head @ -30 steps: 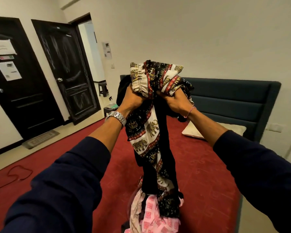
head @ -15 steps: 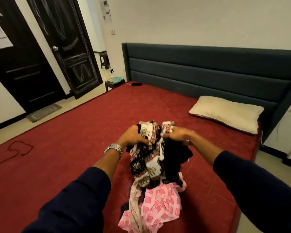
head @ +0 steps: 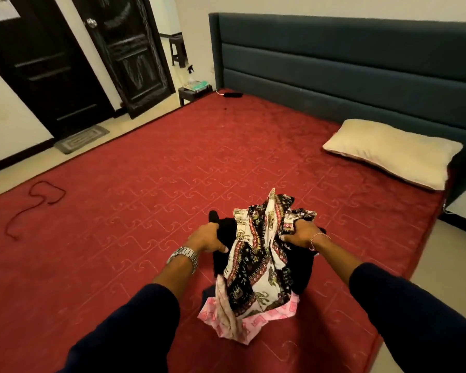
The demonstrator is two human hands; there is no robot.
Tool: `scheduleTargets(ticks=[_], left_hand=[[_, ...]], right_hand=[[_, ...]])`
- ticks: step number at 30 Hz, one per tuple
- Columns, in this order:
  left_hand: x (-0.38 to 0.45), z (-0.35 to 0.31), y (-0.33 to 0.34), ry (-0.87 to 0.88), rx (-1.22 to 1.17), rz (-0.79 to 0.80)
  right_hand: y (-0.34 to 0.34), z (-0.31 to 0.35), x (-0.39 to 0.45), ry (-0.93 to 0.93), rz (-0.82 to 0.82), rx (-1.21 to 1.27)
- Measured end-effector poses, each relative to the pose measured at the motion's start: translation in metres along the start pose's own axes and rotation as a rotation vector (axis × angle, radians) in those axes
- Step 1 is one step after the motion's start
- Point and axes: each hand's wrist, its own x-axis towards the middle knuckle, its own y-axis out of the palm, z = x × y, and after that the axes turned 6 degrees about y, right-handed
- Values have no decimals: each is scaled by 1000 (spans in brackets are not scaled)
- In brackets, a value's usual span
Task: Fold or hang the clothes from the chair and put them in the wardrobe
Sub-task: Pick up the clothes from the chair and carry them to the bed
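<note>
A bundle of clothes lies on the red bed (head: 145, 200) near its front edge. On top is a patterned black, white and red elephant-print garment (head: 256, 259). A black garment (head: 223, 243) lies beside and under it, and a pink and white patterned garment (head: 221, 319) is at the bottom. My left hand (head: 207, 239) grips the black garment at the bundle's left side. My right hand (head: 301, 234) grips the elephant-print garment at its upper right. No chair or wardrobe is in view.
A cream pillow (head: 393, 152) lies by the dark blue headboard (head: 334, 57). A red cord (head: 35, 203) lies on the bed's left side. Two black doors (head: 51, 65) stand at the left, with a small table (head: 194, 92) carrying a spray bottle beside the bed.
Both hands have lowered the garments from head height down onto the bed. The hands have moved apart, the left now on the black garment.
</note>
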Motion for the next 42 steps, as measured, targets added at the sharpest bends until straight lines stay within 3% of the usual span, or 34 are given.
scheduleTargets(ticks=[3,7,19,28,42], left_hand=[[-11,13,19,-43,-19,8],[-34,19,27,18,-69,-58],[-154,33,-5,107,45,-368],[-317,78,-1,87,172,-525],[-614,201,27,-193,223,-722]], right_hand=[[7,5,-5,7,-64,-42],[14,27,-18,-130,-123,-7],[26,128,-134,-511,-214,-155],[80,195,-275,-756,-450,-367],[212,333,-519,-1095,-439,-428]])
